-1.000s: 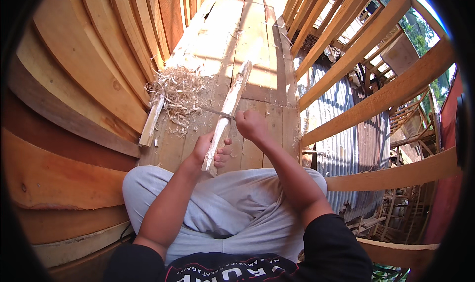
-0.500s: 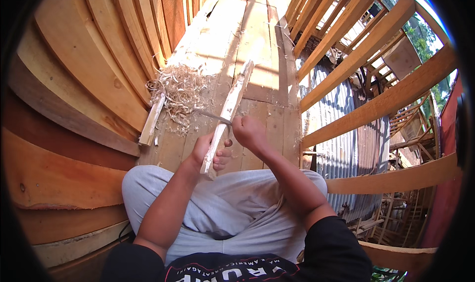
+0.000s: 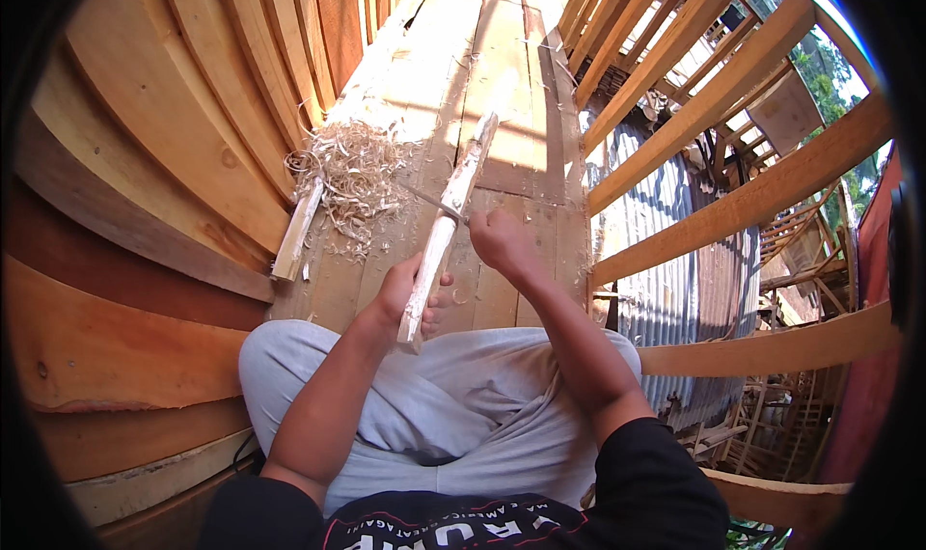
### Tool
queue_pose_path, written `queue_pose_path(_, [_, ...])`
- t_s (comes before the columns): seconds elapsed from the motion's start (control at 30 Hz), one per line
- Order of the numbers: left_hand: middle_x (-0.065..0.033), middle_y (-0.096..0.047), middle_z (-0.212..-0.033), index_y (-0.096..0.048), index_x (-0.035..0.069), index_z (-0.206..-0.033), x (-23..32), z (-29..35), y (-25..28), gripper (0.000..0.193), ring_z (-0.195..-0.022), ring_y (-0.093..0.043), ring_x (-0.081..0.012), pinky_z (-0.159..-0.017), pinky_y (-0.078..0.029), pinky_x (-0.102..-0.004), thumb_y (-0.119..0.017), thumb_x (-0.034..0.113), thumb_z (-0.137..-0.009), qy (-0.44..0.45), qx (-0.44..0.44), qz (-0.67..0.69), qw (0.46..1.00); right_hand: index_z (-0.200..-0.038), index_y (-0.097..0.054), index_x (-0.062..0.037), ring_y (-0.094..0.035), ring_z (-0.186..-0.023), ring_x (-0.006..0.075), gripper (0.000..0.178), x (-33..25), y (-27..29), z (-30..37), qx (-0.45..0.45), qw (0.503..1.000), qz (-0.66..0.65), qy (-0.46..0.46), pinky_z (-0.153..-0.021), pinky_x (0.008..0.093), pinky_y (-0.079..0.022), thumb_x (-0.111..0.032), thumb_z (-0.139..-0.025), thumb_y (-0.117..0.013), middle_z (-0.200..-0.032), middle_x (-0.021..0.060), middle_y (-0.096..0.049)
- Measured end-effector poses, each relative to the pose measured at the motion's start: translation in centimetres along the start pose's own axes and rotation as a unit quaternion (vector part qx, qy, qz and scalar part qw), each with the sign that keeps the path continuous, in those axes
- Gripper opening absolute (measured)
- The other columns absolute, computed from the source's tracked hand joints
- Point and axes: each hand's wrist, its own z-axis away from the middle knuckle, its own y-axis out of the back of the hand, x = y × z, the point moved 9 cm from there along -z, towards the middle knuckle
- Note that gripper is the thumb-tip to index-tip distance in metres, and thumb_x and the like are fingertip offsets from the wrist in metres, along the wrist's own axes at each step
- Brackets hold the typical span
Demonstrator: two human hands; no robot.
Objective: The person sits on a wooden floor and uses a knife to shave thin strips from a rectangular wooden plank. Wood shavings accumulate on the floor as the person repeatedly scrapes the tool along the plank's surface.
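Observation:
A long, pale, rough-cut wooden stick (image 3: 439,251) slants away from my lap, its near end above my crossed legs. My left hand (image 3: 410,294) is closed around its lower part, fingers wrapped underneath. In my right hand (image 3: 497,239) is a knife (image 3: 429,200), its handle mostly hidden by the fist. The thin blade lies across the stick near its middle and points to the left. The stick's surface looks uneven, with whitish pared faces and darker patches.
A heap of curled wood shavings (image 3: 352,174) lies on the plank floor (image 3: 386,289) at the left, beside a short wood piece (image 3: 299,230). Upright boards (image 3: 145,96) wall the left side. A slatted railing (image 3: 733,207) runs along the right, with corrugated metal sheets (image 3: 666,251) below it.
My right hand and the knife have moved slightly forward and right along the stick. The stick has rolled or shifted a little in my left hand.

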Motion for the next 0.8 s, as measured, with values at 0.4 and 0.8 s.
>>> queue_pose_path(0.4, [0.0009, -0.040, -0.053, -0.046, 0.013, -0.088, -0.7, 0.7, 1.0, 0.052, -0.036, -0.041, -0.0130, -0.032, -0.035, -0.0278, -0.025, 0.061, -0.096, -0.005, 0.058, -0.029, 0.998, -0.077, -0.065, 0.0095, -0.063, -0.082, 0.0471, 0.053, -1.4, -0.9, 0.7, -0.038, 0.999, 0.006, -0.005, -0.078, 0.0500, -0.049, -0.036, -0.087, -0.040, -0.083, 0.0311, -0.063])
queue_pose_path(0.8, [0.0004, -0.040, -0.055, -0.045, 0.011, -0.090, -0.8, 0.9, -1.0, 0.050, -0.036, -0.040, -0.0120, -0.031, -0.033, -0.0264, -0.027, 0.057, -0.098, 0.006, -0.068, 0.036, 0.997, -0.082, -0.069, 0.0046, -0.064, -0.086, 0.0424, 0.058, 2.7, 1.3, -1.3, 0.001, 0.997, 0.011, -0.076, -0.082, 0.0482, -0.047, -0.044, -0.092, -0.038, -0.087, 0.0284, -0.066])
